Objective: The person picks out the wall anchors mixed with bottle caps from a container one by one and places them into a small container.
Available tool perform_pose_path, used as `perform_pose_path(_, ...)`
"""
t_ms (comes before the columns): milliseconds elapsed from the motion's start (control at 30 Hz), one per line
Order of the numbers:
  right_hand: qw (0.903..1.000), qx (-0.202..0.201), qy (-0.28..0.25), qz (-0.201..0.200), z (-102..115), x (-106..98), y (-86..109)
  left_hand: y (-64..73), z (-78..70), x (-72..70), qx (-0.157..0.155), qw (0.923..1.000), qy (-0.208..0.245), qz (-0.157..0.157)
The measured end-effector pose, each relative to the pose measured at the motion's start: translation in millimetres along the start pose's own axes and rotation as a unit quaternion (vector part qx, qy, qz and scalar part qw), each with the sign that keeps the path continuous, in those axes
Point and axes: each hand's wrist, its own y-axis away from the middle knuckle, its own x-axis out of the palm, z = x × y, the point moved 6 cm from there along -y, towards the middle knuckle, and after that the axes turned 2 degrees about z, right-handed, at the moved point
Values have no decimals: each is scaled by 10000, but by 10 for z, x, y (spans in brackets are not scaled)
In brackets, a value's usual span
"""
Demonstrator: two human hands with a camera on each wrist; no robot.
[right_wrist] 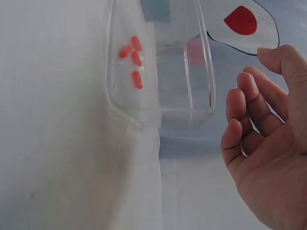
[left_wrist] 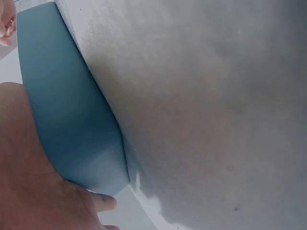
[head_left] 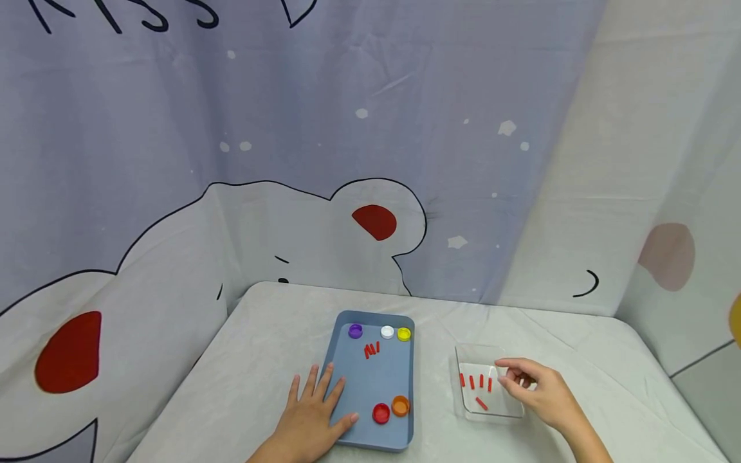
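On the worktop (head_left: 278,341), the blue tray (head_left: 376,379) could tip if leaned on, the clear box (head_left: 503,405) slide if knocked. The left hand (head_left: 309,418) lies spread over the tray's edge; the right hand (head_left: 538,389) hangs loosely bent beside the box — seemingly holding nothing. Red sticks (head_left: 482,404), 4 in the tray, about 5 in the box, could scatter.

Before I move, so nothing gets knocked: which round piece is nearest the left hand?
The red piece, beside the left hand; purple, white and yellow are farther up the tray, orange farther right.
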Motion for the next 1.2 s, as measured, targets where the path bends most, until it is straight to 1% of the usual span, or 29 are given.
perform_pose_path(133,9999,90,51,-31,-53,-26,16,8,-8,-9,8,10000,11,-1)
perform_pose_path(367,10000,-65,-53,-5,-52,34,-20,8,-6,-13,25,10000,14,-44)
perform_pose_path(500,9998,-113,-132,83,-7,105,-73,-3,18,7,2,10000,-7,-67)
perform_pose_path(667,9990,-192,-349,224,105,204,-172,-7,21,16,26,10000,15,-50)
perform_pose_path(767,9977,-128,-534,394,166,276,-231,2,5,4,57,10000,19,-27)
perform_pose_path(967,9957,-74,-642,663,250,428,-352,0,-1,-2,37,10000,-28,-13)
perform_pose_path(1067,9937,77,-734,839,268,510,-411,-9,14,12,32,10000,-10,-45)
perform_pose_path(1200,9929,202,-761,893,293,604,-485,-27,42,37,31,9999,-22,-95)
